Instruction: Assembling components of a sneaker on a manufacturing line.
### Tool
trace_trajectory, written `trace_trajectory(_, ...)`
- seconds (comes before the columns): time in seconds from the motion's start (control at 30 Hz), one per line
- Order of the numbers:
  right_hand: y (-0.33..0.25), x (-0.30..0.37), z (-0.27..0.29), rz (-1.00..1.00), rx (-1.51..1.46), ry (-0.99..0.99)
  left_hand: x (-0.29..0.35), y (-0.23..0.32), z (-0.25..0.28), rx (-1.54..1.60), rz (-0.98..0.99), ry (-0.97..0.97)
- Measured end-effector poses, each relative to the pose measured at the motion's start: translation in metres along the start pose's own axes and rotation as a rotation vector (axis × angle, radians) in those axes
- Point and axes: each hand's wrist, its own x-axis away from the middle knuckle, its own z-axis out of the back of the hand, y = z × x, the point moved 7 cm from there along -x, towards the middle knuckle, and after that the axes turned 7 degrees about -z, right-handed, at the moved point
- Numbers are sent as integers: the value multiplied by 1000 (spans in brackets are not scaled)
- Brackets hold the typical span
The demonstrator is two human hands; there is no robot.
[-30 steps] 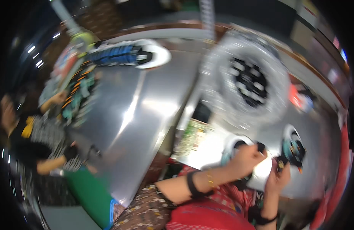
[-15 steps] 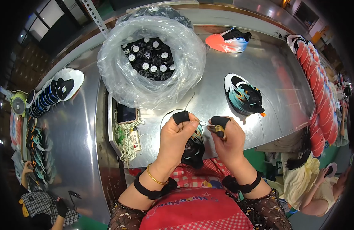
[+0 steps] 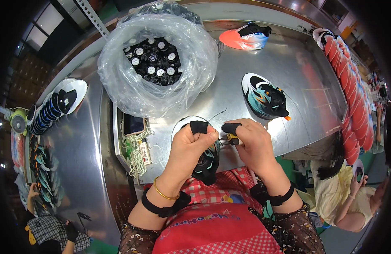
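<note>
My left hand [image 3: 189,146], a black cover on one finger, is closed in a pinch on a thin dark cord [image 3: 218,114] whose free end sticks up past the fingers. My right hand [image 3: 254,144], also with a black finger cover, grips a small yellow-and-black handled tool [image 3: 232,139]. Its dark metal tip meets the left fingertips; its exact kind is unclear. Beneath the left hand, partly hidden, lies a black, white and teal shoe upper [image 3: 207,164]. A similar upper [image 3: 265,97] with an orange tab rests to the right.
A large clear plastic bag [image 3: 108,67] of black-wrapped pieces with white discs stands at the back left. Near it are a phone [image 3: 134,125] and tangled pale cord [image 3: 136,163]. A coral upper [image 3: 242,39] lies behind; stacked coral uppers [image 3: 348,84] line the right edge.
My right hand has come closer to the left, bringing the tool's tip to its fingertips. The small cord loop between the hands no longer shows. The view has shifted slightly.
</note>
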Motion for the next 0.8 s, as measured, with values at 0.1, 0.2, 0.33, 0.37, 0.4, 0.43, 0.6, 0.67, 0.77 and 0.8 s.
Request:
trace_trajectory(0.1,2,0,-6,77,-82,-97,2,-3,-1,62,49,-26)
trace_trajectory(0.2,13,1,-14,-129,-100,-98,0,-3,1,-140,-36,-23)
trace_trajectory(0.33,1,1,-5,-45,51,26,1,-2,1,-304,-45,-8)
trace_trajectory(0.37,-2,0,-6,13,113,5,2,-2,3,-331,-54,-5)
trace_trajectory(0.4,1,0,-4,14,113,5,3,-2,3,-355,-62,-3)
trace_trajectory(0.43,3,-1,-5,39,92,-47,3,-2,3,-355,-62,-2)
trace_trajectory(0.6,9,-8,-6,88,111,56,8,-1,-5,-215,96,-178)
trace_trajectory(0.67,26,3,-23,89,-25,144,13,0,-7,-126,102,-190)
trace_trajectory(0.77,46,12,-39,16,74,79,17,-7,0,51,100,-168)
trace_trajectory(0.8,47,15,-42,15,97,59,18,-14,2,28,103,-166)
